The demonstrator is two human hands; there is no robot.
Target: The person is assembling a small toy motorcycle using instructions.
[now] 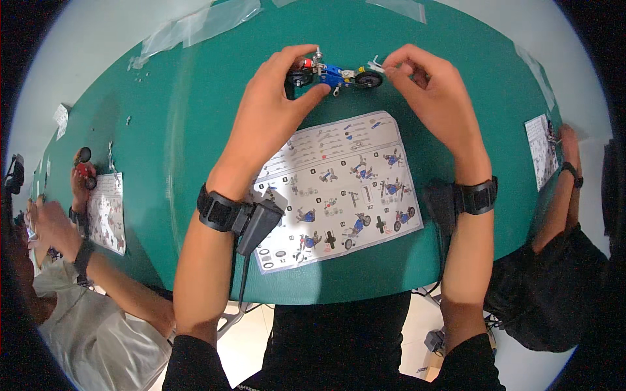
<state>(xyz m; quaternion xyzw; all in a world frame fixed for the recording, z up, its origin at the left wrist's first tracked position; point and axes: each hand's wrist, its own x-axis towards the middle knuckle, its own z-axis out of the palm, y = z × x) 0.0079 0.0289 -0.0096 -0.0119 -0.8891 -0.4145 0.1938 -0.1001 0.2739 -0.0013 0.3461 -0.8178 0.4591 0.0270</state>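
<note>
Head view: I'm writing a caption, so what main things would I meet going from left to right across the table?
Red model with black wheels, left neighbour's printed sheet, person's left hand, blue model motorcycle, person's right hand, right neighbour's printed sheet.

The person wears black. The left sleeve (194, 366) is at seven o'clock, the right sleeve (471, 366) is at five, and both are short. More black cloth (336, 335) is at six. A fat black band (216, 208) goes round the left wrist, with a chunky dark box (262, 225) at its four o'clock. A thin black cable (243, 280) hangs from that. The right wrist has a matching band (477, 195).
</note>
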